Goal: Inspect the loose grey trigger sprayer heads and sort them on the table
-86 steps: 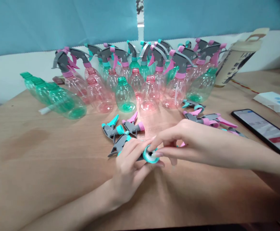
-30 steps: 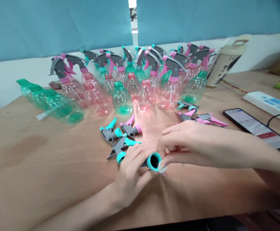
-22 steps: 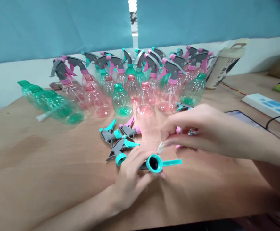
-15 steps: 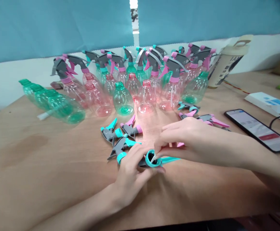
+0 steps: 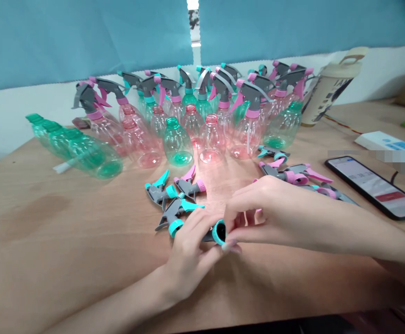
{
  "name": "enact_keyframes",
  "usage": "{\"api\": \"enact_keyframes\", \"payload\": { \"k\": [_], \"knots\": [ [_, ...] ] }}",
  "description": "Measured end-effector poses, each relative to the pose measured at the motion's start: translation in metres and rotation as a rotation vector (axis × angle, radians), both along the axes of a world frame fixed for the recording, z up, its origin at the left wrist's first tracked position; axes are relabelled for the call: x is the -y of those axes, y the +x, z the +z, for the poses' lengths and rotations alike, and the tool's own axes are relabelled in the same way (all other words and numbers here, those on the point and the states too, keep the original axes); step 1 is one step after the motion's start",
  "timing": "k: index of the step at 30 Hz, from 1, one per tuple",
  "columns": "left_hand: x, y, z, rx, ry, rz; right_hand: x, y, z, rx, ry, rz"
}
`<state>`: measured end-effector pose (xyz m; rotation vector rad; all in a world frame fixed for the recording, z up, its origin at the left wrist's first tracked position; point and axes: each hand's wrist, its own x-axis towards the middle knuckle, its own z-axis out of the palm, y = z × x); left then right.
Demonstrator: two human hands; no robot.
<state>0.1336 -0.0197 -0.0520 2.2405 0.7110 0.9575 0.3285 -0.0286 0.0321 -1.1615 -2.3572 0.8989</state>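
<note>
My left hand is closed around a grey trigger spray head with a teal collar, its dark round opening turned up toward me. At the right rim of that collar, the fingertips of my right hand are pinched together; what they hold is hidden. Just beyond my left hand lie loose spray heads: one with a teal collar, another teal one and one with a pink collar. More pink and grey spray heads lie behind my right hand, partly covered by it.
Several clear pink bottles and green bottles stand at the back, many with spray heads fitted. Green bottles lean at the left near thin white tubes. On the right are a phone, a white box and a cream tumbler.
My right hand's fingertips have shifted from over the collar's opening to its right rim. The thin white piece seen in the opening before no longer shows there. My left hand stays nearly still.
</note>
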Motion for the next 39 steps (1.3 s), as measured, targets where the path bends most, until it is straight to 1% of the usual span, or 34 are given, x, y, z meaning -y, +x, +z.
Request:
{"api": "enact_keyframes", "payload": {
  "k": [6,11,14,17,24,28,32,34,39],
  "knots": [
    [-0.002,0.000,-0.002,-0.007,0.027,0.005,-0.005,0.000,-0.004,-0.013,-0.104,-0.074],
    [-0.002,0.001,-0.002,0.038,0.020,-0.018,-0.010,0.009,0.001,-0.052,-0.201,-0.055],
    [-0.001,0.001,-0.001,0.025,0.005,-0.017,-0.010,0.013,0.007,-0.038,-0.198,-0.024],
    [0.000,0.000,-0.001,0.018,-0.007,-0.018,-0.009,0.013,0.009,-0.040,-0.181,-0.025],
    [-0.001,0.000,-0.001,-0.010,-0.004,-0.008,-0.008,0.004,0.004,-0.112,-0.233,-0.040],
    [-0.001,0.000,0.000,-0.032,-0.004,0.012,-0.006,-0.001,-0.003,-0.083,-0.171,-0.044],
    [0.000,0.000,0.001,-0.024,-0.030,0.010,-0.002,-0.005,-0.010,-0.037,0.008,-0.107],
    [0.001,-0.001,0.001,-0.023,-0.031,0.005,-0.001,-0.003,-0.008,-0.022,0.060,-0.101],
    [0.000,0.000,0.000,-0.010,0.004,-0.009,0.000,0.005,0.005,0.002,0.123,-0.063]
  ]
}}
